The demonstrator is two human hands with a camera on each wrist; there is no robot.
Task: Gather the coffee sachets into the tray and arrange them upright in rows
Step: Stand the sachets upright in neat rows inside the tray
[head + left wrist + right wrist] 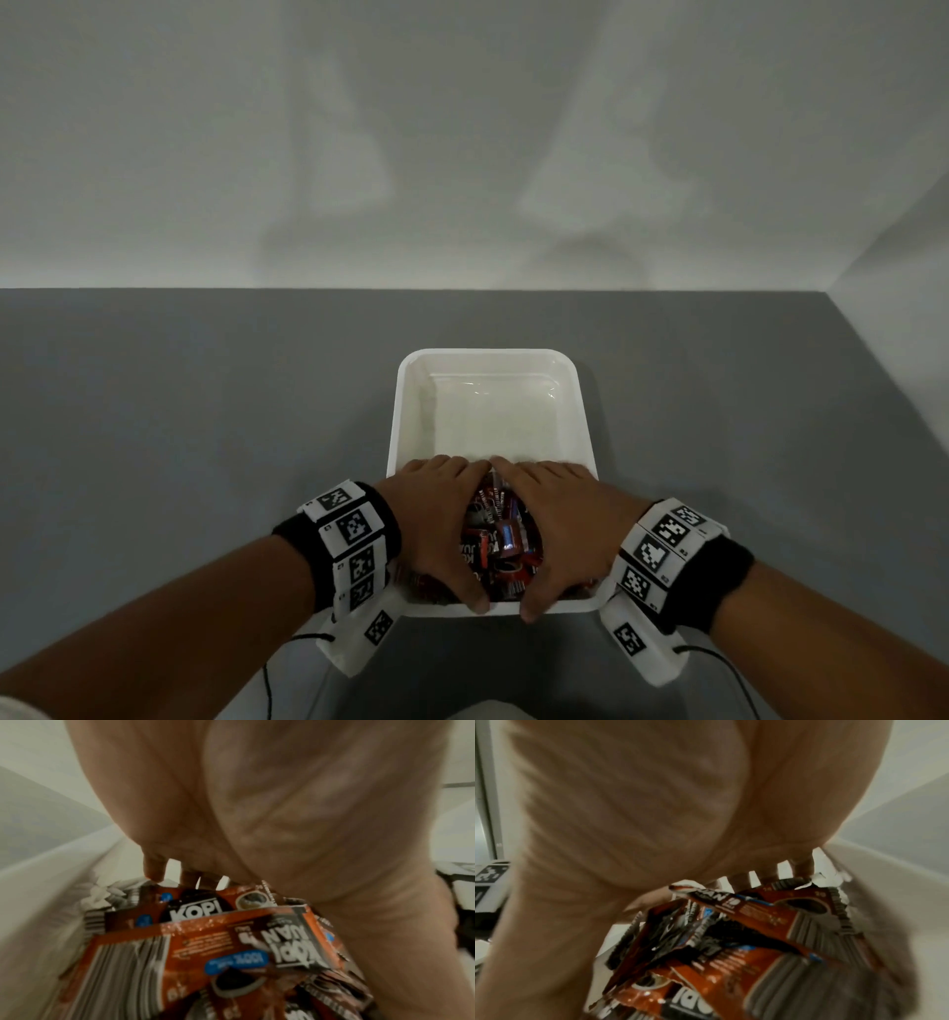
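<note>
A white plastic tray [488,355] sits on the grey table, straight ahead of me. A loose pile of red-brown coffee sachets [500,539] lies jumbled at the tray's near end. My left hand [439,519] and right hand [562,521] cup the pile from either side, with their fingertips meeting at its far edge and their thumbs at the near rim. In the left wrist view the left hand [257,811] arches over the sachets [231,953], fingers curled down behind them. The right hand [628,801] does the same over the sachets [757,923].
The grey table [205,411] reaches a white wall at the back and another wall on the right. The tray's white floor [493,421] shows beyond my fingers. Marker bands and thin black cables [267,683] hang from both wrists near the table's front edge.
</note>
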